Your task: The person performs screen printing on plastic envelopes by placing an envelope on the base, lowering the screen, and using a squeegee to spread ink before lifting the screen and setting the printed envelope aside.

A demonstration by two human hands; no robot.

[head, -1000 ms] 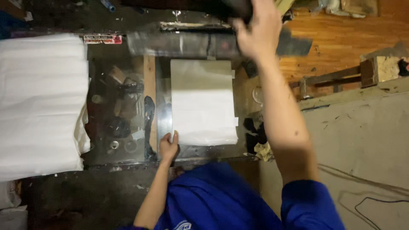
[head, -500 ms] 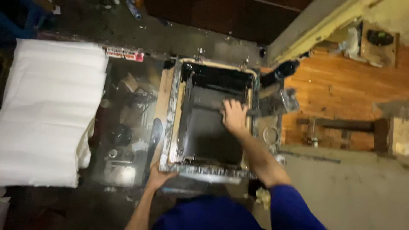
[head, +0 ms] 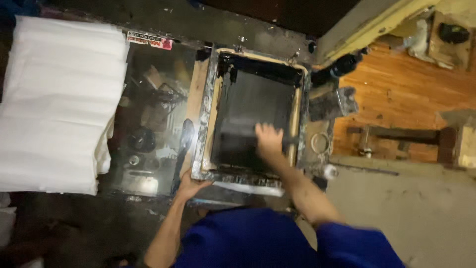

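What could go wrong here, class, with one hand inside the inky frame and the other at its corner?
1. The right hand lies on the black, wet-looking screen; ink could probably smear onto the skin or sleeve.
2. The left hand steadies only the corner of the frame; it might shift.
3. The white paper stack sits close by, so inky hands could stain it.

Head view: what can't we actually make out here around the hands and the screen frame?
- Right hand: motion-blurred over the dark mesh; whether it holds a tool cannot be told.
- Left hand: at the near-left corner of the screen frame; its fingers are hidden by the frame's edge.
- Anything under the frame: hidden by the mesh.
- Items under the glass top: lost in reflections and dark.
- White sheet stack: cut off at the left edge.
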